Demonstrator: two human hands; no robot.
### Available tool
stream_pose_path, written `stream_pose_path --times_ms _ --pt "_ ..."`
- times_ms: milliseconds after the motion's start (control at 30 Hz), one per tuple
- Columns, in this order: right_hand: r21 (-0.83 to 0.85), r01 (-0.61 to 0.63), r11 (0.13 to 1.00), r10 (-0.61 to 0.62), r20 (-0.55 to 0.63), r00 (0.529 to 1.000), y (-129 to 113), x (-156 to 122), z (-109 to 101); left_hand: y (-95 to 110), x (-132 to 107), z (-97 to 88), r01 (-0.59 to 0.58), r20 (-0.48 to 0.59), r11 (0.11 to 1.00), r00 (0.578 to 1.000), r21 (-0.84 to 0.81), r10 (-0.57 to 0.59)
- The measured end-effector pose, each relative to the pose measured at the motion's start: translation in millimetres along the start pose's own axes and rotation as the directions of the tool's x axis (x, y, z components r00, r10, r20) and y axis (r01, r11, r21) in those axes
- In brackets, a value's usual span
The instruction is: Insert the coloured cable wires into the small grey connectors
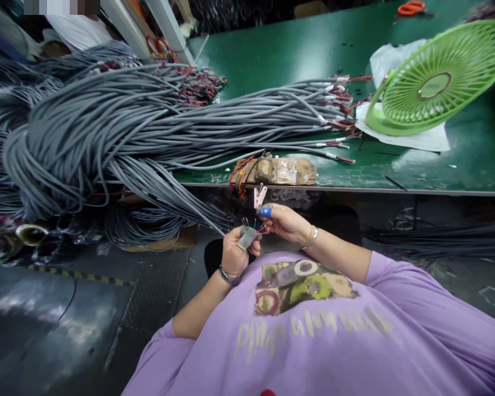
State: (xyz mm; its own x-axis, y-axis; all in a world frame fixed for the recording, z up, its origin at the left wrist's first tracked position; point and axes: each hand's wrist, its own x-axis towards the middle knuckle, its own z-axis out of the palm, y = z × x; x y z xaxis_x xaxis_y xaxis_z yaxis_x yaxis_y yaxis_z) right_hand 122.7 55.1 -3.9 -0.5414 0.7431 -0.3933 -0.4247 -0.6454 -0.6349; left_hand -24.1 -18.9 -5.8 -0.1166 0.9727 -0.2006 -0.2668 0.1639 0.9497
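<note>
My left hand point(234, 254) is closed on a grey connector point(247, 238), held in front of my body just below the table edge. Thin coloured wires point(256, 226) fan out from its upper end toward the other hand. My right hand point(287, 223) has blue tape round a fingertip, and its fingers are pinched together at these wires; the exact hold is too small to make out. Right above those fingertips is a pink clip point(259, 197), close to a taped wooden block point(286, 171) on the table edge. Whether the fingers touch the clip, I cannot tell.
Grey cables point(148, 126) with stripped red and black ends lie in a thick bundle over the green table point(313, 49). A green fan point(437, 82) stands on white paper at right. Orange-handled scissors point(411, 8) lie at the back. More cable coils point(148, 223) sit below the table.
</note>
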Motion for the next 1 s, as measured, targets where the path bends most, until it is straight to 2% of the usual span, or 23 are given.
stream_pose_path --times_ms 133,333,467,700,800,1000 --pt "0.027 -0.031 0.999 0.033 -0.079 0.996 -13 11 -6 11 3 6.4 -0.039 -0.030 0.999 0.999 0.016 0.039" --pt "-0.076 -0.011 0.997 0.011 -0.003 1.000 -33 23 5 22 16 16.7 -0.045 -0.015 0.998 0.999 -0.037 0.045" --pt "-0.022 0.044 0.999 -0.044 0.022 0.999 -30 27 11 20 22 17.4 -0.034 -0.026 0.998 0.999 -0.052 0.033" --pt "0.049 0.198 0.979 -0.194 -0.084 0.977 -21 31 21 14 24 19.9 0.016 -0.019 0.999 1.000 -0.040 -0.017" --pt "0.044 0.171 0.984 -0.167 -0.084 0.982 -21 30 21 14 24 21.0 0.035 -0.028 0.999 0.999 -0.025 -0.035" --pt "0.069 0.006 0.998 -0.005 -0.012 1.000 -18 27 8 15 17 18.3 0.010 -0.036 1.000 0.999 -0.018 -0.010"
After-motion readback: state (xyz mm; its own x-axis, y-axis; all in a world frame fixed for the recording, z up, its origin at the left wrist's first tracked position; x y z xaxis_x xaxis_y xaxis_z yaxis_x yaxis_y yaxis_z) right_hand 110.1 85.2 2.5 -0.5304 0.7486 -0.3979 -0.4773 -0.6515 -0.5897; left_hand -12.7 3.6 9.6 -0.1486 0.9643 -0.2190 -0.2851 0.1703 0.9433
